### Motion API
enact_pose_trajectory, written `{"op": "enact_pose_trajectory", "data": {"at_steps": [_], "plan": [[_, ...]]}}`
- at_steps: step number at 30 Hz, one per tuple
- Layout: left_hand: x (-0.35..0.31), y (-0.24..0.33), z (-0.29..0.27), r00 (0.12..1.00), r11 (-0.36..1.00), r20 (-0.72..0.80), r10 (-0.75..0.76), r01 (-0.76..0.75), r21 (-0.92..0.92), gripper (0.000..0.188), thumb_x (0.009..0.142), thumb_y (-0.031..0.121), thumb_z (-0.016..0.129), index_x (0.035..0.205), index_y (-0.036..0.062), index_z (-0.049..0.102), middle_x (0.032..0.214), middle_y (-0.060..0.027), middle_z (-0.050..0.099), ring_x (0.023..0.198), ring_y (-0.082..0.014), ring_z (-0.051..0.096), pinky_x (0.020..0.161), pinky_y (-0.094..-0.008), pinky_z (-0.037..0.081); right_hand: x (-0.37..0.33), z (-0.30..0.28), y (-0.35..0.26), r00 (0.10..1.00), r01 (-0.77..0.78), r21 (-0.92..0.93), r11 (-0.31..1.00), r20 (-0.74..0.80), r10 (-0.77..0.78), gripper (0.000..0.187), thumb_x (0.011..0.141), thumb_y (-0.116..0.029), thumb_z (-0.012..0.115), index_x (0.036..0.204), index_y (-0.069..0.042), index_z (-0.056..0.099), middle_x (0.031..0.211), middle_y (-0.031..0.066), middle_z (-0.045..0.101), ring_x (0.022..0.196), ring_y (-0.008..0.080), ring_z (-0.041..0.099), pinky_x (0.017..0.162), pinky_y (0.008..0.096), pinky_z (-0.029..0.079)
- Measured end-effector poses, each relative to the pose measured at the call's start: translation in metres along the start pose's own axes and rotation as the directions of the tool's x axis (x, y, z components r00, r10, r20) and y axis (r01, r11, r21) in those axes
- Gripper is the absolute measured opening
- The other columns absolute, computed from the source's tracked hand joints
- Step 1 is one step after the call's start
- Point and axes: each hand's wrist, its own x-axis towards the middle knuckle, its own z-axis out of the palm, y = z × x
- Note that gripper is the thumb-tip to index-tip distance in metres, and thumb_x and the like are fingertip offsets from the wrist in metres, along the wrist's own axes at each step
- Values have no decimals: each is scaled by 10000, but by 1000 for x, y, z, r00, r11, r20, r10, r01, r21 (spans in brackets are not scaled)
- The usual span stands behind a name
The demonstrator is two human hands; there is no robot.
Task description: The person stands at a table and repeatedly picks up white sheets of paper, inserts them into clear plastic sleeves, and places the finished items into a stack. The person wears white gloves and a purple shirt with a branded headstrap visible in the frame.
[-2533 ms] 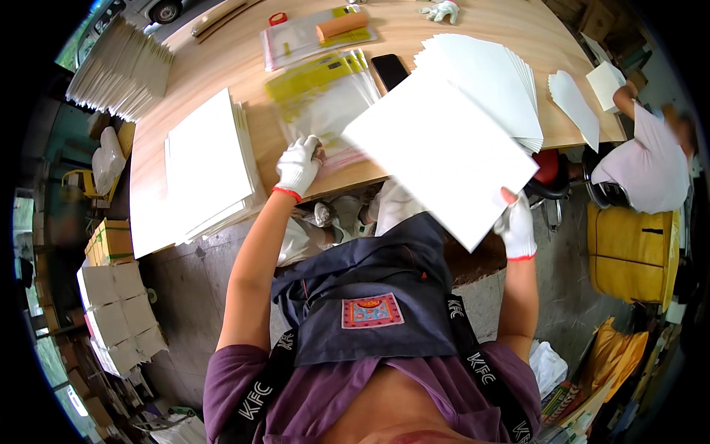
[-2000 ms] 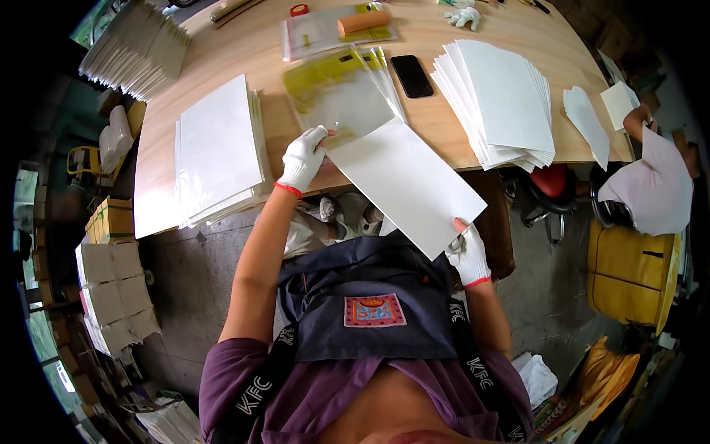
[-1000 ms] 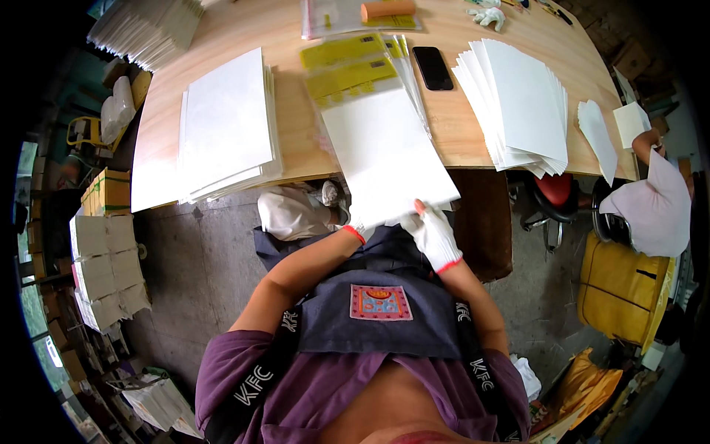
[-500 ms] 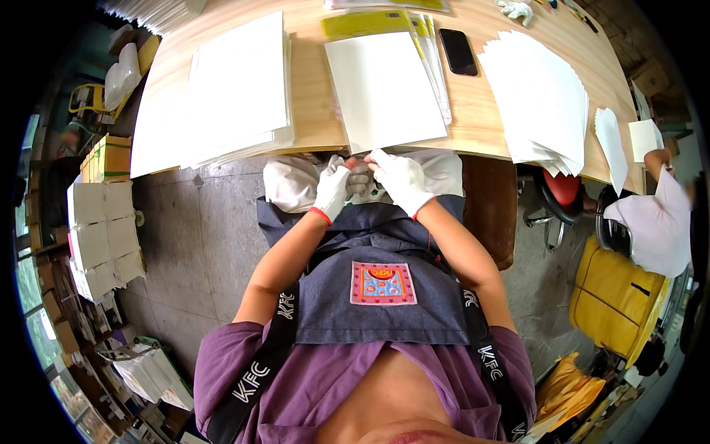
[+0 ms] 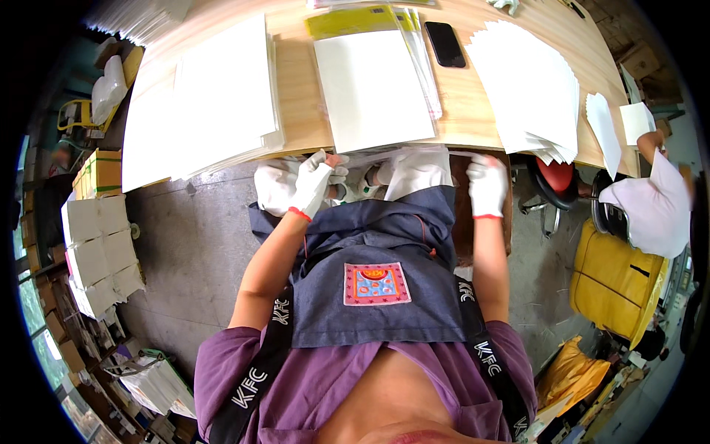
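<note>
Both my hands wear white gloves with red cuffs, their bare fingertips showing. At the table's front edge lies a white sheet stack, with clear plastic film along its sides. A thin, pale strip stretches sideways just below it. At the strip's right end, my right hand is closed on it, well out to the right. My left hand is by the stack's lower left corner, its fingers curled in a pinch; what they hold cannot be made out.
White sheets in clear film lie on the left of the table. Fanned white sheets are on the right. Between stand a black phone and yellow-printed packets. Another person sits at far right.
My hands were close together at the stack's lower edge. The right has swung out to the right, drawing the strip along; the left has shifted slightly left. The view has shifted a little.
</note>
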Motion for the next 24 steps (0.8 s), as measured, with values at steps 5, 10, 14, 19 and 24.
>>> {"op": "enact_pose_trajectory", "data": {"at_steps": [5,10,14,19,24], "plan": [[-4,22,-1,964,824,139,229,-267,500,168,890,153,591,1012,42,623,848,-91,640,756,-135,602,659,-272,494,-185,-143,-49,840,-96,-56,-994,-540,-51,361,877,-379,494,1010,-70,625,958,147,670,864,322,647,784,431,514],[-12,22,2,719,19,403,565,-500,866,254,764,122,673,1013,130,623,1049,-69,617,805,-266,627,676,-346,519,-63,63,19,948,-316,-704,-636,-253,-192,241,845,-340,582,834,-99,581,805,134,656,764,377,630,636,476,479],[15,16,-2,482,-201,607,632,-654,729,278,724,152,701,998,154,656,1049,-51,617,820,-262,629,669,-354,523,10,130,58,913,266,-411,-872,396,92,417,783,-375,649,1154,-195,588,1148,23,572,1130,195,508,974,372,378],[-5,34,-1,746,238,344,571,-551,800,172,761,93,684,926,84,634,945,-47,626,810,-185,583,728,-277,486,56,95,54,980,196,-582,-789,81,183,318,789,-365,644,1025,-158,596,957,63,610,922,251,590,792,377,464],[-10,24,13,944,986,-286,163,-148,75,221,836,10,610,1049,37,558,929,-60,595,845,-115,545,724,-216,456,55,93,79,971,-59,-667,-743,134,-198,231,840,-359,598,869,-130,594,794,94,614,761,292,610,665,418,476]]}}
